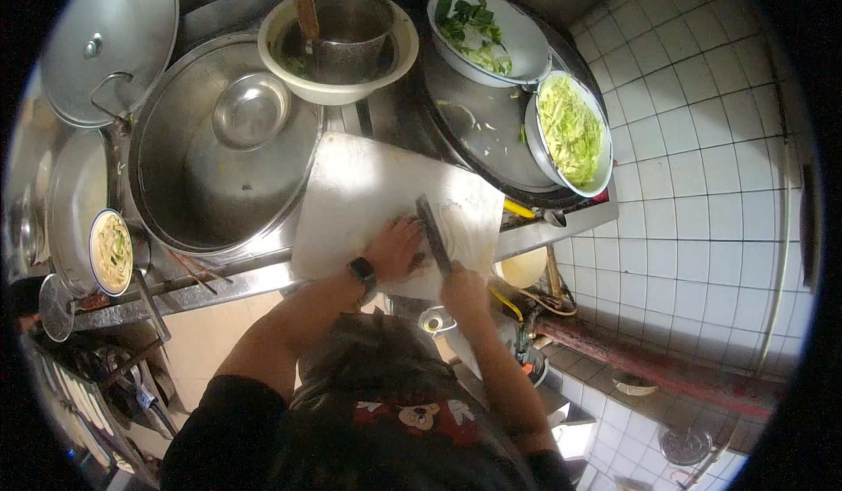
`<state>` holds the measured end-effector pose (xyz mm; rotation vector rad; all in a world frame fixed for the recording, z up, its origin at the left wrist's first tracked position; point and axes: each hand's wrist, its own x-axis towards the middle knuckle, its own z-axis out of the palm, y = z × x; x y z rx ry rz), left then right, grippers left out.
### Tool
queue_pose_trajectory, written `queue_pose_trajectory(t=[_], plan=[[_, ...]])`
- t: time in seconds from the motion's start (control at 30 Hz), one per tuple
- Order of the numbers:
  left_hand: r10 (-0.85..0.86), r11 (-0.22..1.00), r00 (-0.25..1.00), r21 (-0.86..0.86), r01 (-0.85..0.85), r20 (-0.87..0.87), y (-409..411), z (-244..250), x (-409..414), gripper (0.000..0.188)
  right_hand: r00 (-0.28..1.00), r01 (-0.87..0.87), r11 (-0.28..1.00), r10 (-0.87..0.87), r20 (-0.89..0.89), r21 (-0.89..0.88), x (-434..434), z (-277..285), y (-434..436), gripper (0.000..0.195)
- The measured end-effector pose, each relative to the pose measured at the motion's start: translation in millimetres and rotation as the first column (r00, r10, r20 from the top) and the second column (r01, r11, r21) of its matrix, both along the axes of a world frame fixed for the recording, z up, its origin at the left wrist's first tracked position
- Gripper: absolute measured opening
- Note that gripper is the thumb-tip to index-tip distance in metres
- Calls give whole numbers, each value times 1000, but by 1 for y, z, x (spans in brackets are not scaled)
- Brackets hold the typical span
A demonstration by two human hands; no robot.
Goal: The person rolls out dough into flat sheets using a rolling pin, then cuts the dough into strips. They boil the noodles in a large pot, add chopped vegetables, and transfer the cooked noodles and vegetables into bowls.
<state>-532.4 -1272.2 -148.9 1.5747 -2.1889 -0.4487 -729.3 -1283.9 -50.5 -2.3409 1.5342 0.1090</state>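
Note:
My right hand [464,292] grips the handle of a kitchen knife [434,236], seen edge-on with its blade over a white cutting board [355,188]. Close to the blade's left side, my left hand [395,251] lies palm down on the board, a dark watch [363,274] on its wrist. A small dark piece [416,261] shows by the fingers; what it is, and whether the fingers press on it, is not plain. Wet-looking marks [464,225] spread on the board right of the blade.
Beyond the board, a cream basin [276,73] holds a metal strainer pot [358,50]. To the right are bowls of cut greens [526,57] and shredded vegetable [571,132]. Leftward stand a large metal pan [197,182] and a bowl of noodle-like food [110,252]. A tiled wall [691,182] bounds the right.

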Motion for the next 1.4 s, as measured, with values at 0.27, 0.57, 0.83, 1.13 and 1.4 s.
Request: queue_pose_trajectory(t=[0.27,0.57,0.83,1.13,1.4], plan=[[42,998,999,-42,-42,-17,10,17,12,52,997,40,999,-42,68,33,-3,27,-12,16],[14,999,999,-47,-12,38,9,10,16,50,999,34,999,-34,-6,-11,20,0,-21,21],[3,999,1000,-44,-4,-14,22,3,14,51,998,57,997,-55,44,-45,20,-42,8,17],[9,1000,1000,-19,-9,-23,32,10,13,39,991,109,994,-109,73,5,28,-35,7,22],[57,992,998,-111,-61,-39,41,-6,17,40,998,53,994,-55,28,92,24,-20,20,24]])
